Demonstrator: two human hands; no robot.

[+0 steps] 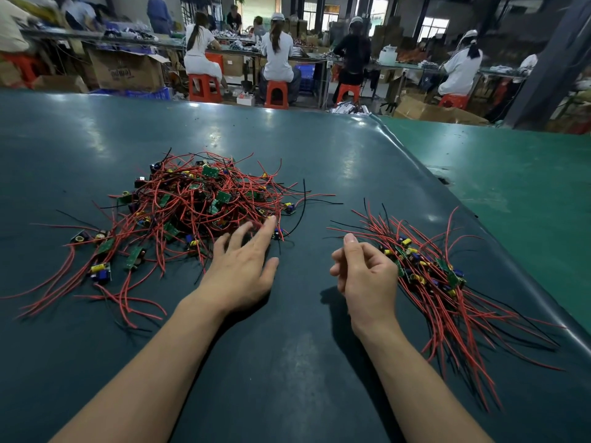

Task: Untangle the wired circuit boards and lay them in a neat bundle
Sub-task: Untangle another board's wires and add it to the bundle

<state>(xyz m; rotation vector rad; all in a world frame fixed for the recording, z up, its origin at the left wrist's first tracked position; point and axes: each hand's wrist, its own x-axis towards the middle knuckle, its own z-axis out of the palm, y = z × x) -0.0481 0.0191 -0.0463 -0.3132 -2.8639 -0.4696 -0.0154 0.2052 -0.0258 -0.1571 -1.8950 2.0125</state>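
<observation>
Wired circuit boards (204,199), tangled at 11 o'clock: light, snag-prone, best lifted by board; left hand (241,270) spread, right hand (367,276) loosely curled, empty.

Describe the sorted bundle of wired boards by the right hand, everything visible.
The neat bundle lies on the dark green table mat, right of the right hand. Small green circuit boards with yellow and blue components are stacked together mid-bundle. Thin red wires, plus a few black ones, run roughly parallel, fanning out beyond the boards toward the far side and toward the near right edge. The hand, loosely curled, sits beside it; actual contact cannot be told.
</observation>
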